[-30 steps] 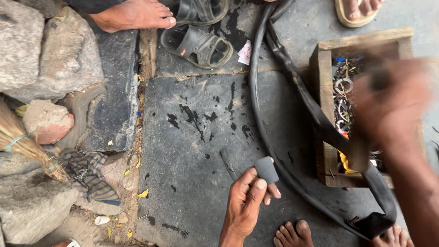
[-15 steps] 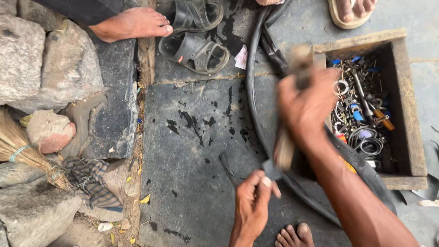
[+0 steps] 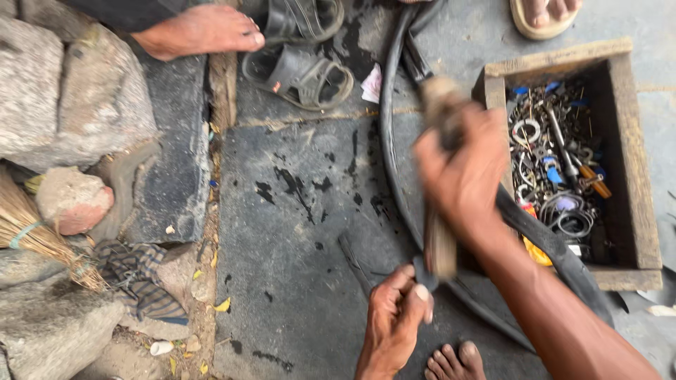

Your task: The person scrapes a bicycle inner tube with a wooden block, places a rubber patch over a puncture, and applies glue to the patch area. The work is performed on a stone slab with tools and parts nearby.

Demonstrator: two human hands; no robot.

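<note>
At the bottom edge, the person's bare toes (image 3: 451,360) rest on the dark grey stone slab (image 3: 296,232). Just above them, the left hand (image 3: 394,320) comes up from below with the fingers bent. Its thumb and first fingers are pinched closed on a small dark piece of rubber (image 3: 424,273), which they press down on the slab.

The right hand (image 3: 461,176) comes in from the lower right, the forearm running diagonally up to it. This hand is blurred. It is closed in a fist around a long wooden-handled tool (image 3: 440,239), which stands almost upright. The lower end of the tool touches the small rubber piece, right beside the left fingertips.

Under the right forearm lies a black rubber inner tube (image 3: 391,141), which curves across the slab from the top to the lower right. To the right of it sits an open wooden box (image 3: 637,176) full of metal rings, small tools and coloured parts.

Farther away, at the top, a pair of dark worn sandals (image 3: 303,70) lies on the ground, and beside it another person's bare foot (image 3: 201,32). At the left are rough grey stones (image 3: 70,105) and a straw broom (image 3: 35,236).
</note>
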